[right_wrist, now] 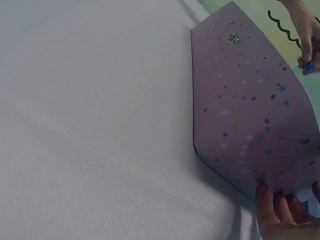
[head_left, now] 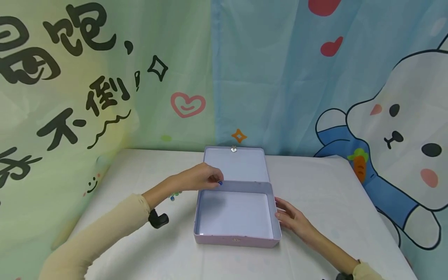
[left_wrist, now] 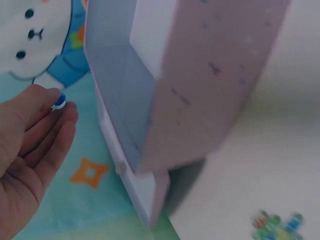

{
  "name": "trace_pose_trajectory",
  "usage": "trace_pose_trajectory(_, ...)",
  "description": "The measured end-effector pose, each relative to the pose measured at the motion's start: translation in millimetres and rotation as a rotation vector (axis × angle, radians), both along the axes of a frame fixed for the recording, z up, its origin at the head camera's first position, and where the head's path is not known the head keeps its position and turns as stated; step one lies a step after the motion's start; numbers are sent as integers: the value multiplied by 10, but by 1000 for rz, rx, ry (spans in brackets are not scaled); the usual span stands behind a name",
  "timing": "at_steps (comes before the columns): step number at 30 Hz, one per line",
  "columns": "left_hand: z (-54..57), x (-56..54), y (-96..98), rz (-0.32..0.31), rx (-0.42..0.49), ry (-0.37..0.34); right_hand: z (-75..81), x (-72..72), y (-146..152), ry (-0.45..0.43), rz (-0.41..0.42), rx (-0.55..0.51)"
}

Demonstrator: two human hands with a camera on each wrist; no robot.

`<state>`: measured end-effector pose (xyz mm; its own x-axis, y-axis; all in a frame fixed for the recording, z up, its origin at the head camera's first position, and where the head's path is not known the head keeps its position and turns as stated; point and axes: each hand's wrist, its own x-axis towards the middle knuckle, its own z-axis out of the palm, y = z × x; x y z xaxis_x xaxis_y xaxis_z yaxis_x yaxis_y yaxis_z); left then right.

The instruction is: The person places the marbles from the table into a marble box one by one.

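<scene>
My left hand point(head_left: 201, 175) pinches a small blue marble point(left_wrist: 60, 101) between thumb and fingertips, above the back left part of an open tin box point(head_left: 237, 242). The box is lilac outside with small stars, and its lid point(head_left: 235, 165) is folded back toward the curtain. The box's pale floor point(head_left: 238, 214) shows nothing lying on it. On the right side, my right hand point(head_left: 293, 219) rests its extended fingertips against the box's outer wall, as the right wrist view also shows.
Left of the box, partly hidden behind my left wrist, lies a cluster of small coloured glass marbles point(left_wrist: 277, 227) on the white tablecloth point(head_left: 168, 252). A printed curtain point(head_left: 259, 77) hangs behind the table. The lid's far edge carries a metal clasp point(head_left: 233, 149).
</scene>
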<state>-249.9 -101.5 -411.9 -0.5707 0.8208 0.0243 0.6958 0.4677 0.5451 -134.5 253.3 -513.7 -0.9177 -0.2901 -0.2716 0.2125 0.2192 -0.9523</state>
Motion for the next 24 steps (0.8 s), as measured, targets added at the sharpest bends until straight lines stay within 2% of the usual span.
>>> trace_pose_trajectory(6,-64,-80,488,-114,-86,-4,-13,7,12,2,-7,-11)
trace_pose_trajectory(12,-192,-116,897,-213,-178,-2,-3,2,28,0,-11,-11)
trace_pose_trajectory(17,-329,-126,1102,-229,-218,1,17,-16,15,-8,-18,-14)
trace_pose_trajectory(24,-543,-99,1269,-247,-232,-23,21,-12,29,-7,0,-38)
